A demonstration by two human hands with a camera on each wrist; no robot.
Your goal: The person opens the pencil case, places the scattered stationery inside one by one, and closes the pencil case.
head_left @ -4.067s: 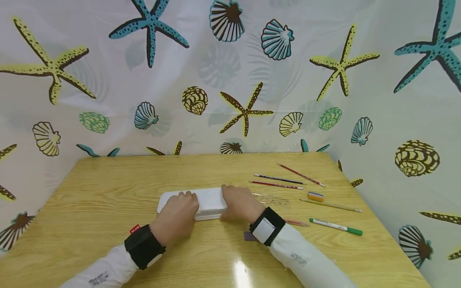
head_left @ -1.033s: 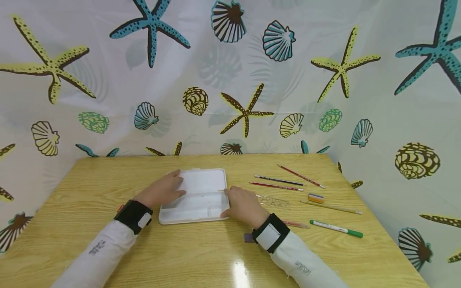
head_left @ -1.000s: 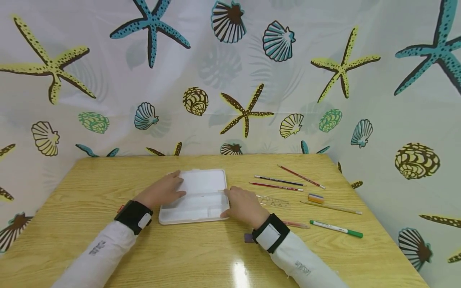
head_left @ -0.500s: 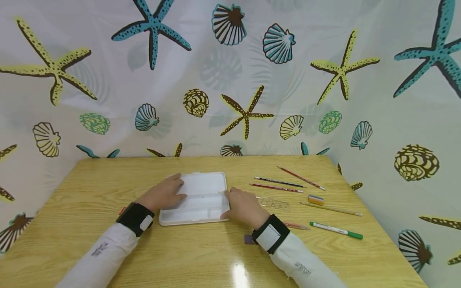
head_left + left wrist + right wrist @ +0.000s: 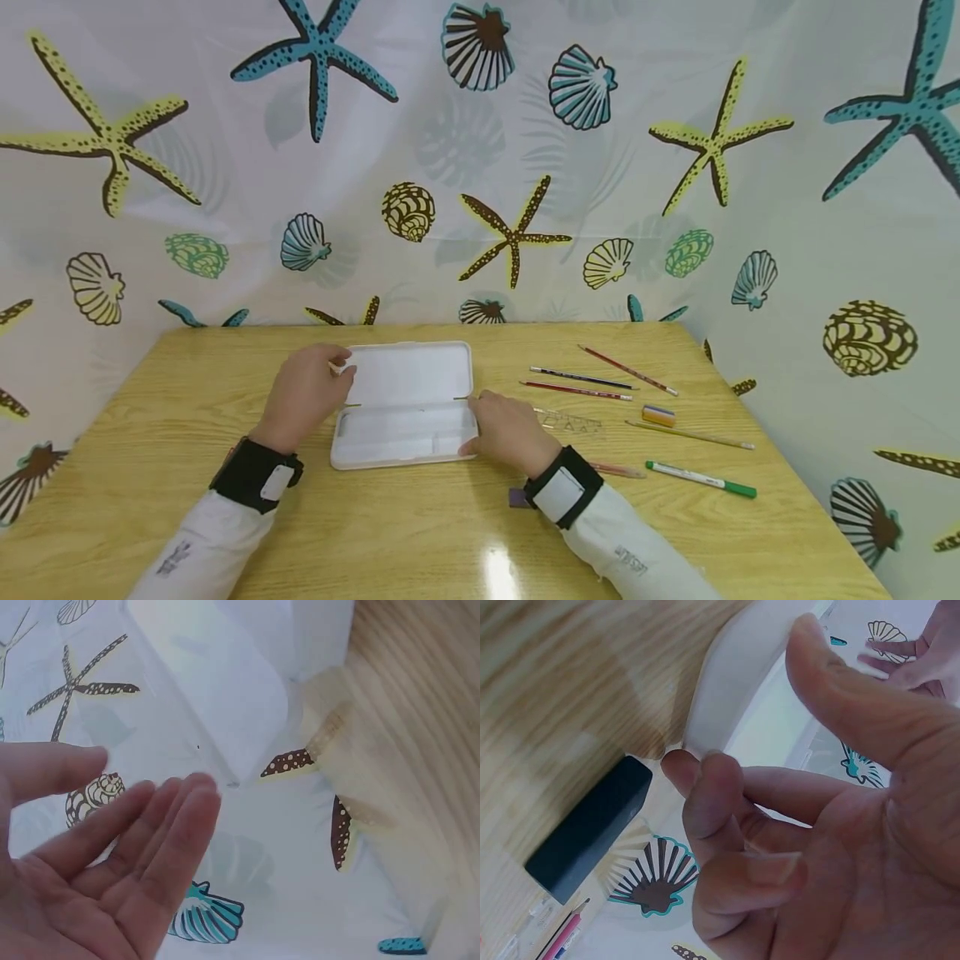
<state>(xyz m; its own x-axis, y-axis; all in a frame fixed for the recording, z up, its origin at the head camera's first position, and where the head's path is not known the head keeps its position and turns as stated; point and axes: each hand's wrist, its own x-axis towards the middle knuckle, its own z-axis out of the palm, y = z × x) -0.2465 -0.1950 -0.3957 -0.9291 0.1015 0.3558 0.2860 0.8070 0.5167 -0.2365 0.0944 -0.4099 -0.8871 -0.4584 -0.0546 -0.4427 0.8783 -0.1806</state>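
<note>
A white pencil case [image 5: 386,425] lies on the wooden table with its lid [image 5: 412,371] swung back on the far side. Inside the tray, a small divider marks off the right end. My right hand [image 5: 513,429] holds the case's right end, thumb at the near corner and fingers farther back. In the right wrist view, thumb and fingers stand either side of the white case wall [image 5: 727,682]. My left hand [image 5: 303,396] is at the lid's left edge, its fingers loosely bent and holding nothing. The left wrist view shows these fingers [image 5: 172,840] apart from the white lid [image 5: 225,690].
Right of the case lie several pencils [image 5: 576,390], a clear ruler [image 5: 573,423], an orange-and-blue block [image 5: 657,415] and a green-capped marker [image 5: 701,479]. A dark purple block [image 5: 518,498] sits by the right wrist. Patterned cloth [image 5: 420,283] hangs behind the table.
The case was closed under both hands; its lid now lies back. My left hand has since moved left off the lid, which sits farther back. My right hand stays at the right end.
</note>
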